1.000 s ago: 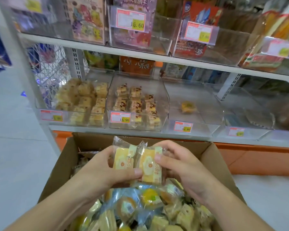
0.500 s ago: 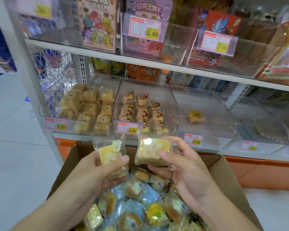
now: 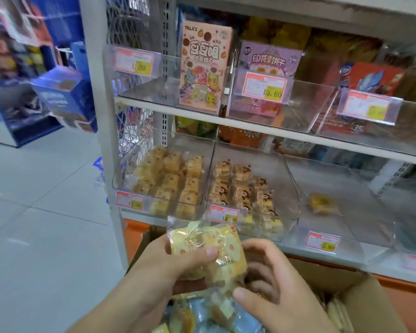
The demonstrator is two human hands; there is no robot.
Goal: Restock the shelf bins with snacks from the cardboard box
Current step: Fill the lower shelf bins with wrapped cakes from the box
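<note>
Head view, restocking in progress. I now hold the two yellow snack packets (image 3: 208, 251) pressed together as one bundle above the cardboard box (image 3: 360, 294); half a second ago they were apart, one in each hand, and a second ago they sat lower, just over the box contents. My left hand (image 3: 168, 263) grips the bundle from the left, thumb laid across the front wrapper; my right hand (image 3: 271, 284) curls round its lower right corner, thumb on the crinkled edge below. The view has also swung left and up since the earlier pictures, so the shelf's left post and the blue display (image 3: 58, 97) on the floor beyond it are in sight. The bundle hangs just in front of the lower shelf, below the gap between the left bin (image 3: 163, 186), filled with similar pale yellow packets, and the middle bin (image 3: 247, 188), which holds brown-printed ones. The right bin (image 3: 341, 200) holds a single packet (image 3: 322, 203). I judge that gathering both packets frees them to be placed in one motion, and that the left bin is their likely home, the wrappers matching best there, though blur leaves the print uncertain. More wrapped snacks remain in the box below my hands.
</note>
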